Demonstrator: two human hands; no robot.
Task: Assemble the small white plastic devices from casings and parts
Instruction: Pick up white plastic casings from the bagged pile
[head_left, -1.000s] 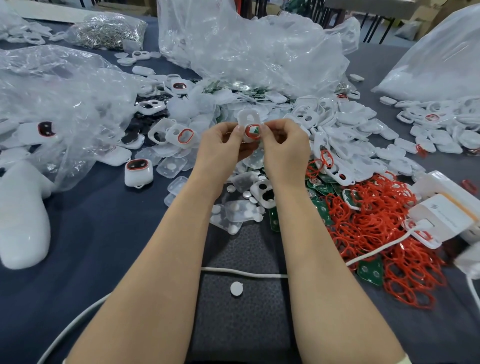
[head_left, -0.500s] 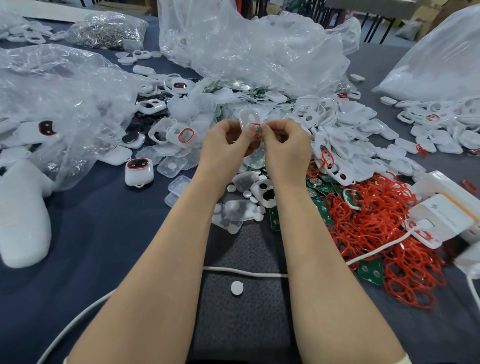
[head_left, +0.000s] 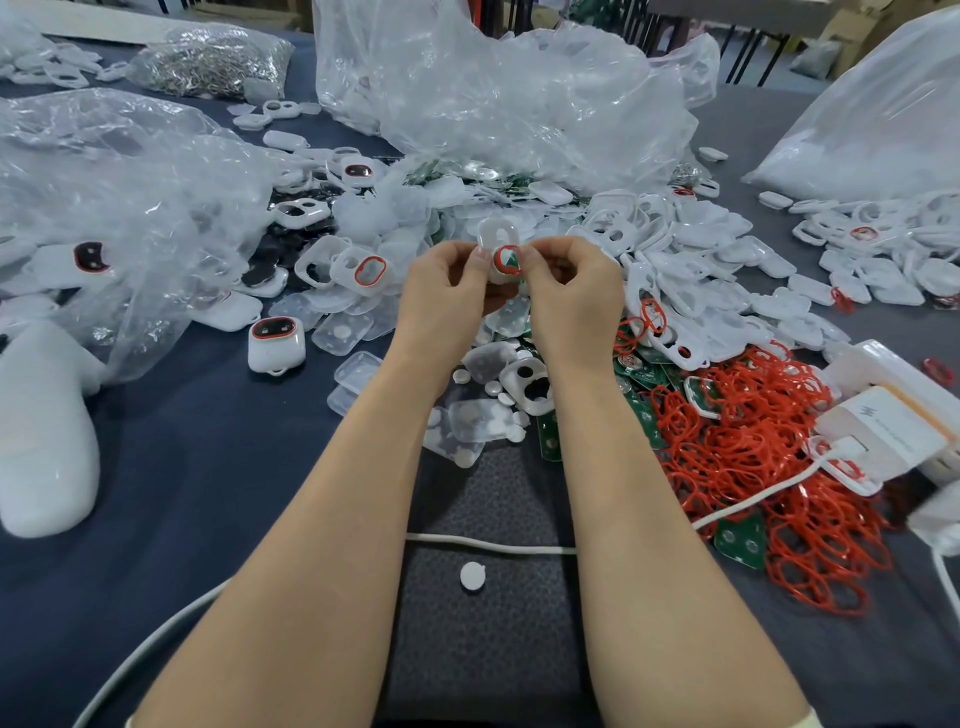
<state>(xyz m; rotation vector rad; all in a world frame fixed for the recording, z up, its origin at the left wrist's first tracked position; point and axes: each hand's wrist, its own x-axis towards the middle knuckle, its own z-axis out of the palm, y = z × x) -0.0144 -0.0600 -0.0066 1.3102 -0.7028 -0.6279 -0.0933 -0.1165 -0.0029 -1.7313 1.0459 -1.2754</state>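
1. Two hands meet above the worktop (head_left: 208, 467) in the head view. The left hand (head_left: 449, 291) and right hand (head_left: 571, 296) each pinch one white casing (head_left: 492, 235) between curled fingers (head_left: 531, 255). Its red ring (head_left: 497, 260) and green board (head_left: 511, 261) show between the fingertips.
2. Done well, this step likely calls for squaring the board inside the ring, then pressing evenly with both thumbs so the seal does not buckle.
3. Well right of the fingers, a white box (head_left: 883, 431) bears a small logo and print too blurred to read. No other writing shows.
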